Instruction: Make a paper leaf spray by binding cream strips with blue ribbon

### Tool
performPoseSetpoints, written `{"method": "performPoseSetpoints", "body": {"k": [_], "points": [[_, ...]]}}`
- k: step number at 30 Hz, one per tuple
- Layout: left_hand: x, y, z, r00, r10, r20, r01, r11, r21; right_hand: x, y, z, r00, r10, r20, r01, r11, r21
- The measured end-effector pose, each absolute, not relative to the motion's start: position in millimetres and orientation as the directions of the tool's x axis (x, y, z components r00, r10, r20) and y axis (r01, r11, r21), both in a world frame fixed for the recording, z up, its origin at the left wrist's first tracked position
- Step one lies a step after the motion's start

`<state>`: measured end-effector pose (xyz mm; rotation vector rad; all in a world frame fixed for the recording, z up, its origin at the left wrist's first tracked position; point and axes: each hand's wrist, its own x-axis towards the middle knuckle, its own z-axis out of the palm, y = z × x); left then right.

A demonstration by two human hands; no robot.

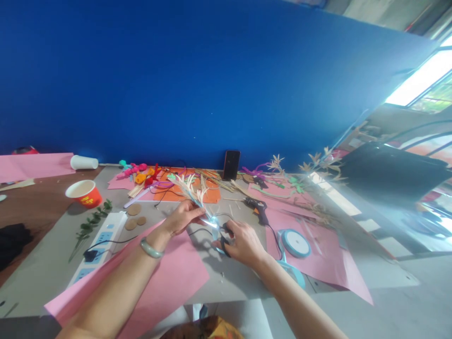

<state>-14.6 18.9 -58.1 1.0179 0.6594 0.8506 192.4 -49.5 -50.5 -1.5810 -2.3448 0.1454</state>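
Note:
My left hand [184, 216] is closed around the stems of a bunch of pale dried flowers [192, 189], whose heads point up and to the left. Light blue ribbon [215, 230] hangs at the stem end beside it. Black-handled scissors [223, 241] are in my right hand [243, 242], with the blades pointing left toward the ribbon and the stems. Whether the blades touch the ribbon is unclear, as the spot is bright and small.
A glue gun [259, 209] and a ribbon roll [297, 243] lie to the right. A phone [231, 165] stands at the back. Pink paper [176, 278] lies under my left arm. At left are a power strip [100, 245], a red paper cup [84, 193] and a green sprig [92, 221].

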Motion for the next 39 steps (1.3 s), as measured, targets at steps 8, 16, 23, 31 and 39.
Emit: {"method": "performPoseSetpoints", "body": {"k": [8, 16, 23, 31, 39], "points": [[-12.3, 19.9, -64.1, 0.508, 0.857, -0.089, -0.321, 0.284, 0.904, 187.7, -52.0, -53.3, -0.321, 0.915, 0.244, 0.886, 0.381, -0.264], [-13.2, 20.3, -65.2, 0.508, 0.854, -0.109, -0.319, 0.304, 0.898, 193.0, -51.6, -62.5, -0.316, 0.905, 0.284, 0.902, 0.380, -0.206], [-14.6, 19.8, -61.3, 0.535, 0.839, -0.102, -0.283, 0.292, 0.914, 198.0, -48.1, -67.0, -0.226, 0.945, 0.235, 0.869, 0.305, -0.389], [-17.4, 22.2, -58.9, 0.489, 0.866, -0.107, -0.262, 0.263, 0.928, 228.0, -35.3, -48.5, 0.050, 0.998, 0.038, 0.973, -0.040, -0.228], [-16.3, 21.8, -63.7, 0.469, 0.882, -0.042, -0.224, 0.165, 0.961, 238.6, -32.8, -54.2, 0.021, 0.997, -0.078, 0.988, -0.033, -0.151]]}}
